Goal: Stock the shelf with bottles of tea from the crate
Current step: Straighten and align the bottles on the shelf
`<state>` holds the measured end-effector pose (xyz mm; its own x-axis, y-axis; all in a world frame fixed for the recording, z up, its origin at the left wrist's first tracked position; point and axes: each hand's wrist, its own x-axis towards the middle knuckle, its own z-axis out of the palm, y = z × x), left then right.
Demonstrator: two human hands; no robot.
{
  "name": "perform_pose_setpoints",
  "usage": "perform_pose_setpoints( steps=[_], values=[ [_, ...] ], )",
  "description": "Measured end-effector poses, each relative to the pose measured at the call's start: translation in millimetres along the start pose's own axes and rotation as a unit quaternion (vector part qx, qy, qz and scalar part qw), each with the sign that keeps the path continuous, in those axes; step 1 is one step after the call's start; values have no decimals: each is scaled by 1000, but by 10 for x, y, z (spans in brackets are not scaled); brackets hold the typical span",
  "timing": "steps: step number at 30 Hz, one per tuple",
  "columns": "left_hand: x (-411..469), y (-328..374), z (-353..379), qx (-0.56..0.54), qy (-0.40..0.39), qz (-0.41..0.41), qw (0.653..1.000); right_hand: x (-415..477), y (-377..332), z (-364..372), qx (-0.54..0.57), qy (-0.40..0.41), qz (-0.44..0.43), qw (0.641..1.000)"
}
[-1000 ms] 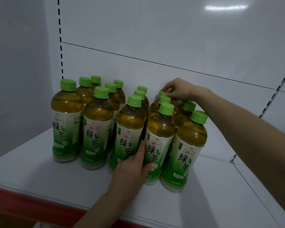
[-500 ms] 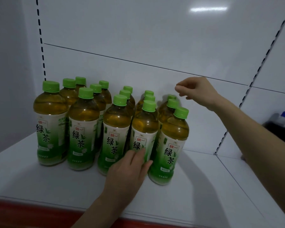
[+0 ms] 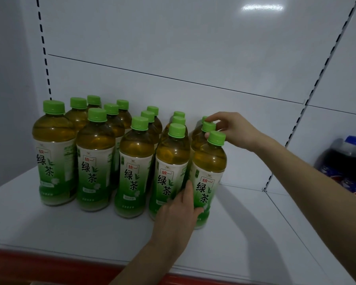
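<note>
The right hand (image 3: 234, 128) was held over the caps of the right-hand row, just behind the front right bottle (image 3: 209, 177), taken here as the reference. Its forefinger and thumb were curled about the green cap of the middle bottle (image 3: 209, 127) directly behind the reference. The forefinger tip reached to the cap of the rear bottle (image 3: 203, 118), and the thumb tip lay against the left side of the reference bottle's own cap. The left hand (image 3: 177, 214) was laid low against the left front of the reference bottle. Its fingers (image 3: 188, 190) were extended and pressed into the gap between that bottle's label and the label of the neighbouring bottle (image 3: 171, 171) immediately to the left; nothing was grasped by it. Fifteen tea bottles (image 3: 95, 161) in all were stood upright on the white shelf (image 3: 255, 233), in five rows three deep, the four other rows being ranged to the left of the reference bottle. Amber contents, green caps and green-and-white labels were shown by all. Behind the reference bottle the white back panel (image 3: 173, 48) was seen, and to its right a slotted upright (image 3: 293, 128). Farther right of the reference, beyond that upright, dark soft-drink bottles (image 3: 345, 161) with blue caps were partly shown. Below and in front of the reference bottle the shelf was edged by a red strip (image 3: 49, 262).
</note>
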<state>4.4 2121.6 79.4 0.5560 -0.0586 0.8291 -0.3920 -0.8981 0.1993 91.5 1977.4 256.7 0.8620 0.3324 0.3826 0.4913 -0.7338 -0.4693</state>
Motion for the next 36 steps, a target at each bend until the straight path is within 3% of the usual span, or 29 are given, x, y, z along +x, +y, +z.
perform_pose_setpoints(
  steps=[12, 17, 22, 27, 32, 36],
  values=[
    [-4, 4, 18, -27, 4, 5, 1000, -84, -24, -60, 36, -36, 11, 999],
    [-27, -20, 18, -57, 2, 10, 998, -478, -74, -176, 160, 68, 23, 985],
    [-14, -19, 18, -68, -10, -9, 998, -795, -112, -125, 184, -51, 31, 981],
    [-30, -18, 5, -47, -4, 10, 999, -734, -49, -49, 192, -29, 31, 981],
    [-40, -14, 19, -34, 11, 14, 999, -668, -49, -197, 191, -93, 39, 976],
    [-53, -26, 25, -39, 9, 14, 999, -406, -20, -342, 181, -5, 41, 983]
  ],
)
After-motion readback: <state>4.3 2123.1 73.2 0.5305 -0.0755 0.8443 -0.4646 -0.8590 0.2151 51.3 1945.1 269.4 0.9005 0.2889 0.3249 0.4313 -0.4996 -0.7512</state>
